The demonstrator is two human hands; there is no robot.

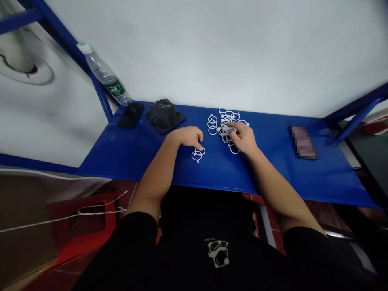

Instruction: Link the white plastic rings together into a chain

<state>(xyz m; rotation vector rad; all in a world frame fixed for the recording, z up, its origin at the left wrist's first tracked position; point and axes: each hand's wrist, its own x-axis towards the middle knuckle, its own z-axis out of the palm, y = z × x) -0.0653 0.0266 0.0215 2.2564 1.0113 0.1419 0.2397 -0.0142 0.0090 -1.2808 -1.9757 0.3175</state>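
Several white plastic rings (224, 121) lie in a heap at the back middle of the blue shelf (127, 155). My right hand (244, 138) rests on that heap, its thumb and fingers pinched on one white ring. My left hand (188, 136) lies curled on the shelf to the left of the heap. Its fingertips touch a small joined pair of white rings (198, 154) that lies apart from the heap, nearer to me.
A plastic water bottle (106, 75) leans in the back left corner by the blue post. Beside it lie a black phone-like object (131, 115) and a crumpled black bag (164, 115). A blurred flat object (302, 142) lies at the right. A red stool (83, 226) stands below left.
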